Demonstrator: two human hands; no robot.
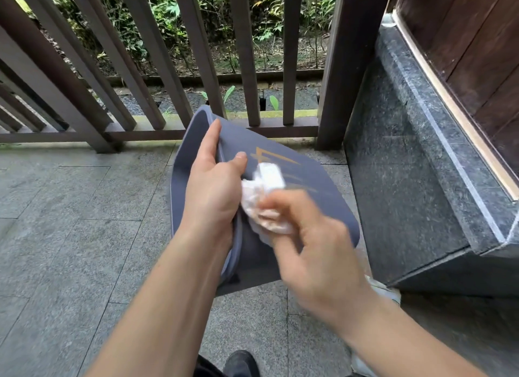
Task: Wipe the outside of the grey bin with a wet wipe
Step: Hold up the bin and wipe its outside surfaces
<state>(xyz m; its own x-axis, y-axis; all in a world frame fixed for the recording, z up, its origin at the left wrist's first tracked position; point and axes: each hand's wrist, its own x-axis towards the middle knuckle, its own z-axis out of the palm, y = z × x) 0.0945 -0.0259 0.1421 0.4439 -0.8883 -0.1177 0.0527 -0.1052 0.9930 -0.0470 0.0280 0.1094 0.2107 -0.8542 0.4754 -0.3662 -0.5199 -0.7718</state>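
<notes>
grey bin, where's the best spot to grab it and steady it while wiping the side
Take the grey bin by its rim, coming from the open mouth on the left. The bin is tipped over, so the thin rim edge faces that side and a grip can clamp it, thumb outside, fingers inside, as the left hand does. That leaves the printed wall free for the right hand and wet wipe.

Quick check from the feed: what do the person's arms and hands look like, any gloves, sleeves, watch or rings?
Both hands are bare: no gloves on the left hand or the right hand. Both forearms are uncovered as far as the frame shows, with no sleeve cuff in view. No watch, bracelet or ring shows on either. The right hand is motion-blurred, so small details on its fingers cannot be ruled out.
</notes>
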